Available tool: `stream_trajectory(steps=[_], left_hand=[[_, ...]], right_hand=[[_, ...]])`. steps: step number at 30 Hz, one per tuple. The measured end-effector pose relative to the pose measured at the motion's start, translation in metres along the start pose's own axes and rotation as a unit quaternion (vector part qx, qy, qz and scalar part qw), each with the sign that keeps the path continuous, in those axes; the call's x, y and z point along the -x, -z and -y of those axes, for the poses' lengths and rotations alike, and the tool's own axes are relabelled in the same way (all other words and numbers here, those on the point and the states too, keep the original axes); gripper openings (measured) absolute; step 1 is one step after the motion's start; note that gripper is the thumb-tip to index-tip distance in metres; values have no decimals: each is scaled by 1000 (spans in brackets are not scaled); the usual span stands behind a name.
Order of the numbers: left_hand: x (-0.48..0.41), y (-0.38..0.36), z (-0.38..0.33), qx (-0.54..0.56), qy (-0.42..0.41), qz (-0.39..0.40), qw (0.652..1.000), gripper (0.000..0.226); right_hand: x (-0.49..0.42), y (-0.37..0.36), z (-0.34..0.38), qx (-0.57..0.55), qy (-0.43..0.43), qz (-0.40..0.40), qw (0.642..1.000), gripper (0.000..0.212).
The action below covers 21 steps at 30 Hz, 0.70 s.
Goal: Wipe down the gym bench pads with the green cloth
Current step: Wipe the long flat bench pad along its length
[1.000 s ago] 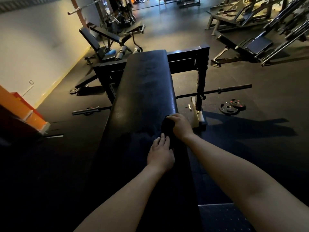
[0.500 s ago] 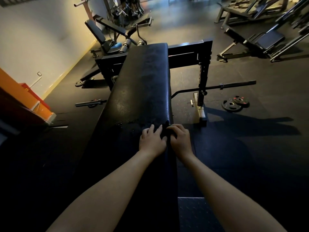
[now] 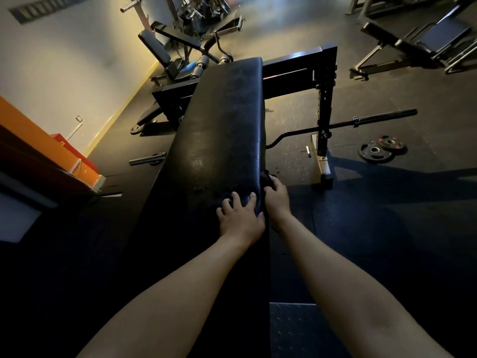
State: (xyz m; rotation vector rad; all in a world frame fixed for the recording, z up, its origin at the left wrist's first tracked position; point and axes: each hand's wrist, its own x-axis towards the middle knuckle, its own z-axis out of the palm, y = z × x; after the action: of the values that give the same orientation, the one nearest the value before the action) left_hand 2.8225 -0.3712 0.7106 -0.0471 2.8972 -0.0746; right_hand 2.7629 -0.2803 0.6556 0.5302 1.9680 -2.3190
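The long black bench pad (image 3: pixel 227 120) runs straight ahead. Both forearms (image 3: pixel 180 293) reach forward side by side. The left hand (image 3: pixel 240 218) lies on the pad's top near its right edge, fingers spread and slightly bent. The right hand (image 3: pixel 277 200), just beside it, curls over that edge, gripping the cloth (image 3: pixel 265 178), dark in this light, against the pad's side.

No text I can read. Red marks on the plates (image 3: pixel 376 151), right of frame, are too small to make out.
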Motion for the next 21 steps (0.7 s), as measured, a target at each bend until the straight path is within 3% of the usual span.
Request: stream_trajectory(steps=[4,9,16,21], left_hand=[[-2,3,-1,11,0,9,1000,65],[-4,2,0,9,-4,6,1000,65],[-5,0,-2,-4,-2,-4,1000,63],[-6,1,-4,-8,-2,-1,1000,63]], right_hand=[[32,9,-16,13,5,-36,999,33],[21,13,-24,10,-2,-19,1000,40],[-4,8,0,-105,-40,31,993,45],[18,13,-15,-84,-56,32,994,42]])
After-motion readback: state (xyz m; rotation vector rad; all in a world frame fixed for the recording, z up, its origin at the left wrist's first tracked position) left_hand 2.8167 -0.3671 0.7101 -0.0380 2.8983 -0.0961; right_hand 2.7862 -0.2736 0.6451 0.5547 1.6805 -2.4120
